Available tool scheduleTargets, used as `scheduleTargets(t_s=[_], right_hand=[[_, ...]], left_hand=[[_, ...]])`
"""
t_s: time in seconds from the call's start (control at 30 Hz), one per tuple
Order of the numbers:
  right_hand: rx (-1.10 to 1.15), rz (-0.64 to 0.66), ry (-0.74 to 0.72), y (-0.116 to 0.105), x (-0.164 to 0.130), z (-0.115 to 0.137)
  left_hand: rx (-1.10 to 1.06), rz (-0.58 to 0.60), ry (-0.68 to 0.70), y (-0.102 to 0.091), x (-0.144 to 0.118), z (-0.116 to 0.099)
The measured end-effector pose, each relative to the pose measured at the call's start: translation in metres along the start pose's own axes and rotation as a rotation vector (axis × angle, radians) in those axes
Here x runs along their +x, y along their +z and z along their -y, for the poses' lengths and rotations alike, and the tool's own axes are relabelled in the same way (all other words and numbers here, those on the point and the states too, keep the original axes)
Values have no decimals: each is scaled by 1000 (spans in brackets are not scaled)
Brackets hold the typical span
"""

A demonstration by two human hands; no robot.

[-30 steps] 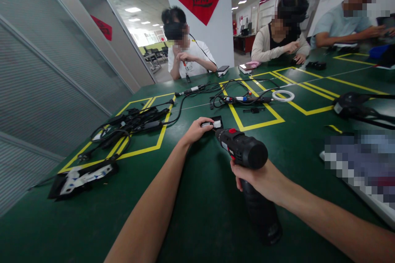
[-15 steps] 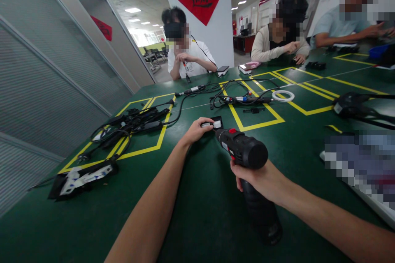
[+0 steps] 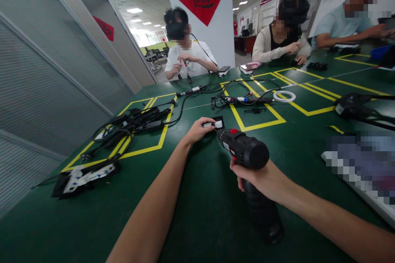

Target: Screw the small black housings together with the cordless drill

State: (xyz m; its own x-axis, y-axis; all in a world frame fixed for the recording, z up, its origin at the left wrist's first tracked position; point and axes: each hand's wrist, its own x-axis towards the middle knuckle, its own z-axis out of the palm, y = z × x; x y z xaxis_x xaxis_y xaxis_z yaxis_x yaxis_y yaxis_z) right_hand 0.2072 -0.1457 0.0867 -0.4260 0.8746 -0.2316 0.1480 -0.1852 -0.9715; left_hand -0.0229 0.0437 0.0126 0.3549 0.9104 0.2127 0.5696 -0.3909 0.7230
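My right hand [image 3: 254,178] is wrapped round the grip of a black cordless drill [image 3: 242,148] with red accents. Its chuck points away from me, with the tip close to the fingers of my left hand [image 3: 200,130]. Those fingers are closed on a small black part with a white label [image 3: 219,124], which lies on the green table [image 3: 203,209]. Whether the drill's bit touches the part, I cannot tell.
Bundled black cables [image 3: 135,123] lie to the left, above a black-and-white strip-like item [image 3: 89,178]. A corded electric screwdriver [image 3: 249,100] and a white ring [image 3: 284,96] lie ahead. Several people sit across the table. A pale-edged object [image 3: 354,181] is at right.
My hands and the drill keep the same pose, while the whole view has shifted slightly. Across the table, the person in white has moved one hand lower, apart from the other.
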Motion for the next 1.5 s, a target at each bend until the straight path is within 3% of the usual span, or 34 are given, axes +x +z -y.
scheduleTargets(t_s=[0.17,0.3,0.43,0.53,0.67,0.93,1.2,1.33,1.4,1.5], right_hand=[[-110,-62,-61,3,-8,-2],[-345,-130,-158,11,-14,-10],[-613,-122,-112,23,-15,-20],[-807,-92,-10,34,-15,-27],[-965,-95,-12,45,-16,-33],[-1023,-127,-16,47,-13,-25],[-1065,-203,-47,52,-9,-24],[-1091,-141,-31,45,-9,-17],[-1066,-121,-87,35,-1,-7],[-914,-308,-323,15,29,10]], left_hand=[[17,-3,8,1,-1,0],[16,2,9,1,-3,0],[8,1,62,3,-5,-2],[50,-66,126,8,-7,-2],[203,-207,190,12,-13,-2],[445,-176,306,10,-21,-7],[471,-187,321,11,-21,-9],[456,-204,308,12,-23,-13],[440,-239,295,12,-24,-17],[411,-300,301,12,-25,-23]])
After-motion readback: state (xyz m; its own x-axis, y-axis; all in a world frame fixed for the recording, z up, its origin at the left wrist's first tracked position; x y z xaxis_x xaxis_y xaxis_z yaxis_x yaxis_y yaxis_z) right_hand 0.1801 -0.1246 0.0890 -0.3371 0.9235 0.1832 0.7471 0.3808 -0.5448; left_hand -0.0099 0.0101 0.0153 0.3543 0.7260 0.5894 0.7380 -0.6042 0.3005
